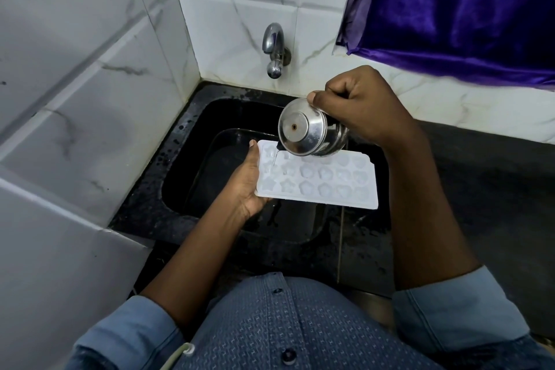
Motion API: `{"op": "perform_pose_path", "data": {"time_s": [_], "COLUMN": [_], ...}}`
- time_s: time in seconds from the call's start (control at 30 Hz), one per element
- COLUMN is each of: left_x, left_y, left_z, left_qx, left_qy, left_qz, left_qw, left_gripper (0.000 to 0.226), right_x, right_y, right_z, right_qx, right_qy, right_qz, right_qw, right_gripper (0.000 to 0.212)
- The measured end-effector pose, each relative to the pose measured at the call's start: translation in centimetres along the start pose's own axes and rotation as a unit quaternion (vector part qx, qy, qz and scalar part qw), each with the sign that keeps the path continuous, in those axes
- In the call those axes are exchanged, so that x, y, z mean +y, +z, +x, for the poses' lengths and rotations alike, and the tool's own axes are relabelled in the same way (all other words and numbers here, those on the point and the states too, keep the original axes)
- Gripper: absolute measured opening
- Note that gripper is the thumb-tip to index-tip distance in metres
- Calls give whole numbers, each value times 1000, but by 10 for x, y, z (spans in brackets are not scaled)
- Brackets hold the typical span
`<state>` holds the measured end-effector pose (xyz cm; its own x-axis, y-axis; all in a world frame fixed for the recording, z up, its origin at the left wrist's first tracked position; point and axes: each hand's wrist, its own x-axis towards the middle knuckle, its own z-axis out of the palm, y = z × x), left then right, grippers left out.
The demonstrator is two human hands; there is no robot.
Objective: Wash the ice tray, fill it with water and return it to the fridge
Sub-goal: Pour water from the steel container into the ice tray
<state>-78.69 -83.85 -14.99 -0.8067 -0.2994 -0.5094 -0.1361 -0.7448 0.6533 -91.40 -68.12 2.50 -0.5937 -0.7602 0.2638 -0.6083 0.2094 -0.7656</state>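
A white ice tray (318, 182) with several shaped cells is held level over the black sink (180, 159). My left hand (244, 186) holds its left end from beneath, thumb along the edge. My right hand (357, 108) grips a steel cup (303, 132) tilted over the tray's far left corner. A thin stream of water runs from the cup into a cell. The cup hides part of the tray's far row.
A chrome tap (274, 48) juts from the tiled wall above the sink. White tiled walls close in on the left. A purple curtain (459, 9) hangs at the upper right. Dark wet counter (480, 189) lies right of the sink.
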Motion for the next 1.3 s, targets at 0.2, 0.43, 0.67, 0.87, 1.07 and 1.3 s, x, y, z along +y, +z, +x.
{"op": "perform_pose_path", "data": {"time_s": [0.2,0.43,0.67,0.87,1.07,1.3], "left_x": [1,7,15,23,27,26], "left_y": [-3,-11,-19,-24,-24,-19], "left_z": [2,3,2,3,3,-2], "left_qx": [3,13,9,5,19,10], "left_qy": [-5,-18,-11,-1,1,5], "left_qz": [2,17,16,17,24,24], "left_qw": [1000,1000,1000,1000,1000,1000], "left_gripper": [75,80,82,83,81,80], "right_x": [9,43,104,177,229,271], "right_y": [4,-4,-37,-33,-7,17], "right_z": [-2,-17,-47,-80,-104,-111], "right_qx": [21,130,293,389,451,433], "right_qy": [26,137,206,287,329,395], "right_qz": [80,305,430,450,440,408], "right_qw": [996,933,829,751,703,700], "right_gripper": [58,41,43,39,24,26]}}
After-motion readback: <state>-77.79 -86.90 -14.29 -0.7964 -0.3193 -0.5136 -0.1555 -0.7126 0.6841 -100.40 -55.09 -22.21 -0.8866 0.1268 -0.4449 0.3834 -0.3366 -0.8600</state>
